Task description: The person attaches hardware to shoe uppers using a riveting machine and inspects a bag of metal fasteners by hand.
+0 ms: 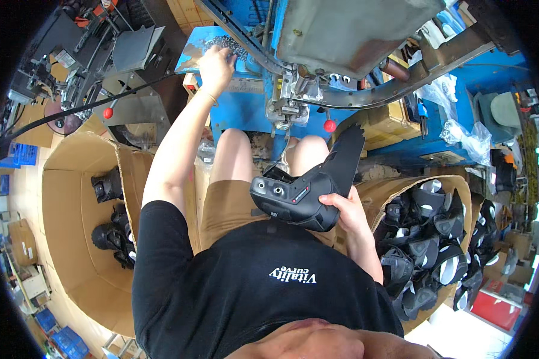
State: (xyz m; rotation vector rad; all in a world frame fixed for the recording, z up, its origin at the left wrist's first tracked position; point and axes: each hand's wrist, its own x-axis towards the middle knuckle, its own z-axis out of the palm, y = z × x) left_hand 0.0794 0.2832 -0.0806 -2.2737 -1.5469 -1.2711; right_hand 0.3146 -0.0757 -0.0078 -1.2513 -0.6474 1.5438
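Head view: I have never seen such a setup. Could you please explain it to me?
This head-worn camera looks down; its wide lens bends straight edges. In front is a metal machine with a blue table. The person's bare left hand is at a pile of small dark pieces there; whether it grips one is hidden. The right hand holds a black molded shell with a long flap. Cartons on both sides contain black parts.

Wood-toned floor (31, 200) on our left, bent by the lens. Blue crates (69, 342) sit near left; a brown carton (23, 242) stands farther off. Far right, we log a blue tabletop (422, 145). Near right, white glare (467, 336) beside a red box (496, 305).
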